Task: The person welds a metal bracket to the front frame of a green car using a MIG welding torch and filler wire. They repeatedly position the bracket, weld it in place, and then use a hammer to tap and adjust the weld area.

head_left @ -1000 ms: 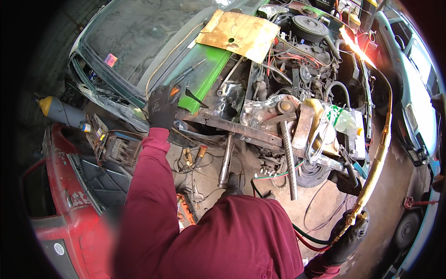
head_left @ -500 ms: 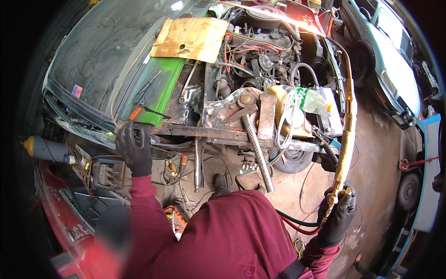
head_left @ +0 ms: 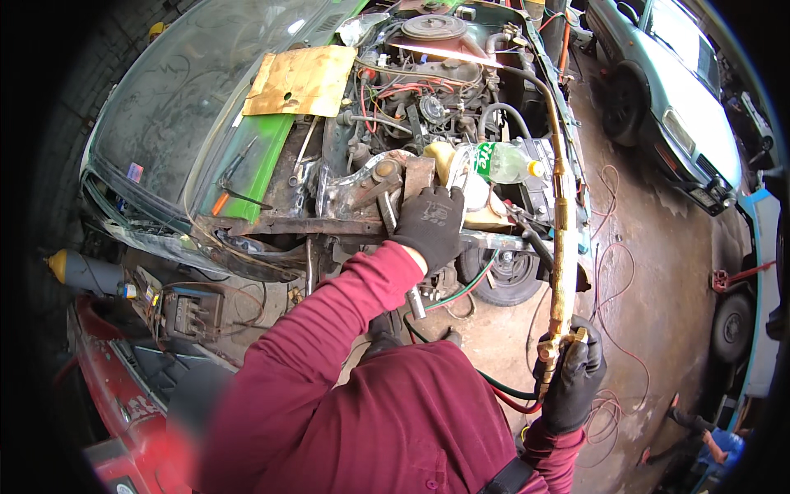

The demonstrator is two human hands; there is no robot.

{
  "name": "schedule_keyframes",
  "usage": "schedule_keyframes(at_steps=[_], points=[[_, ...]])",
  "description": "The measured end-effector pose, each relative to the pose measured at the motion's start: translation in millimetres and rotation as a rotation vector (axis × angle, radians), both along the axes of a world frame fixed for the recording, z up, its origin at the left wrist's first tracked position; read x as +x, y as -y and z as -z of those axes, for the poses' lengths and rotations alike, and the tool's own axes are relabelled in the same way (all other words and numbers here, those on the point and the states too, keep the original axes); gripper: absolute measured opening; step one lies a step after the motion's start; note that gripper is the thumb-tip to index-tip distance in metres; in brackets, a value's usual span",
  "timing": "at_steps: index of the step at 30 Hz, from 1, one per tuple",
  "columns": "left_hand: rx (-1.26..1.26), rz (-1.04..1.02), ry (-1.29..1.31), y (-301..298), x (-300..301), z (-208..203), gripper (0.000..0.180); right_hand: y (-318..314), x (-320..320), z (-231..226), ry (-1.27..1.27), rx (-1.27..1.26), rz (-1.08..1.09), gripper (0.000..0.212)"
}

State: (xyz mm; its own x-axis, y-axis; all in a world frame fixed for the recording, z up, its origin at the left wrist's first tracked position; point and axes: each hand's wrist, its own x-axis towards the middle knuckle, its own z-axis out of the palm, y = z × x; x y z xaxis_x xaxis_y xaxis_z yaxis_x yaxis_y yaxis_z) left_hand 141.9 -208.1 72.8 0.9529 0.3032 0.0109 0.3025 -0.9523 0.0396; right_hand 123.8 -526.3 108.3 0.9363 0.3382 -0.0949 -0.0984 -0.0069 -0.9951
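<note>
In a black glove, my right hand (head_left: 569, 383) is closed around the valve end of a long brass gas torch (head_left: 562, 247). The torch's bent tip points left over the engine bay, with a thin pale flame streak at its end. Red and green hoses (head_left: 517, 399) run from its base. My left hand (head_left: 432, 224), also gloved, reaches across to the car's front rail beside a rusty metal block (head_left: 418, 174). Its fingertips point away and are mostly hidden. Partly under that hand lies a hammer with a ribbed metal handle (head_left: 415, 305).
A clear bottle with a green label (head_left: 504, 161) and a yellowish container (head_left: 440, 156) stand by the battery (head_left: 539, 177). Cardboard (head_left: 300, 81) and pliers (head_left: 237, 160) lie on the left. Hoses (head_left: 609, 403) loop over the floor. Another person (head_left: 720, 449) is at lower right.
My left hand has moved right, from the green panel's front edge to the rusty block. The torch and my right hand have shifted left in view, and the flame streak looks thinner.
</note>
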Motion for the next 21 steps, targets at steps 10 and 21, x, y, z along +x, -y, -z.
schedule_keyframes(at_steps=[10,21], points=[[0.119,-0.084,-0.062,-5,10,38,0.031,49,11,3,-0.015,0.066,-0.091,0.058],[-1.072,-0.418,0.862,-33,-57,-41,0.048,62,21,9,-0.011,0.111,-0.176,0.060]])
